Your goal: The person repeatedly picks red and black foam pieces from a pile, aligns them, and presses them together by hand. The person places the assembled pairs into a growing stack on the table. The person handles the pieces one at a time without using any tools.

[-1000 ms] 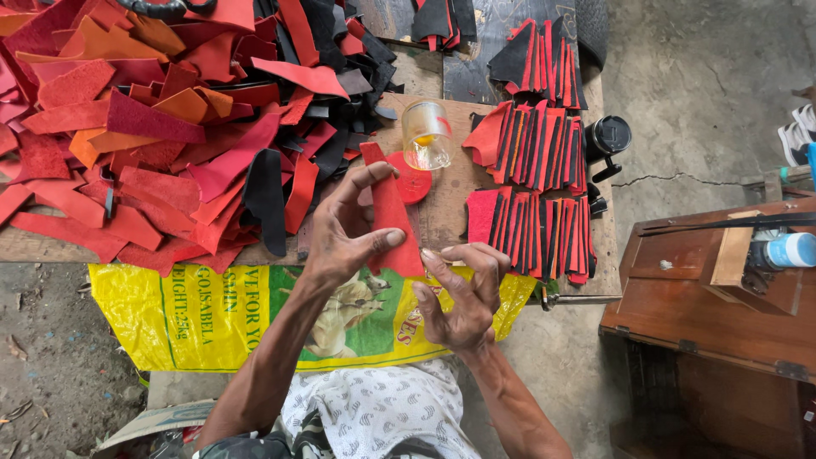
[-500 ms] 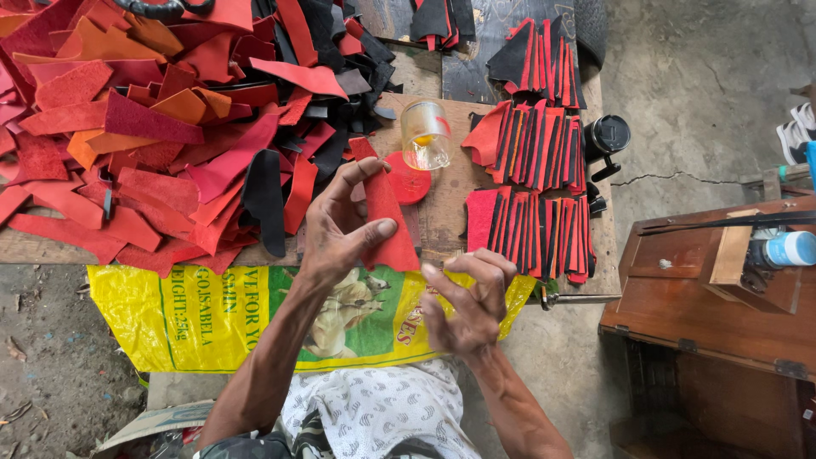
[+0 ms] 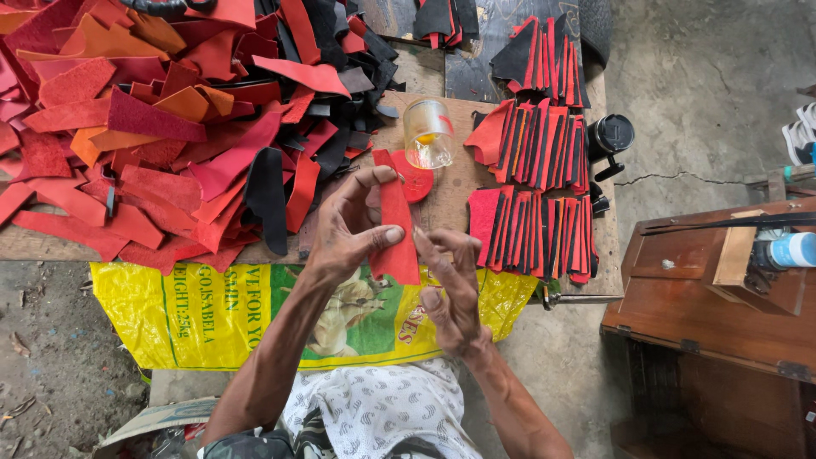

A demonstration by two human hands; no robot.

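**Sorting of leather pieces: partly stacked, large heap left**

Progress looked partial, judging by how the material lay. With the glass jar (image 3: 427, 133) of amber liquid on the worktop (image 3: 442, 200) as landmark: to the right of the jar, red-and-black pieces stood in neat overlapping rows (image 3: 534, 191), and more of them sat beyond the jar toward the far edge (image 3: 537, 59). These seemed to be the finished share. To the left of the jar spread a big loose heap of red, orange and black scraps (image 3: 170, 127), unordered, which suggested that most of the work remained.

Just in front of the jar, the left hand (image 3: 348, 229) held a narrow red strip (image 3: 397, 234), thumb and fingers closed on its left edge, the strip upright over the worktop's near edge. The right hand (image 3: 455, 289) was below and to the right of the strip, fingers curled and loosely open, fingertips near or touching its lower right edge; whether it truly pinched the strip could not be told. A round red piece (image 3: 416, 180) lay between jar and strip.

A yellow printed sack (image 3: 204, 314) hung below the worktop's near edge, and a wooden cabinet (image 3: 705, 297) stood well to the right of the jar.
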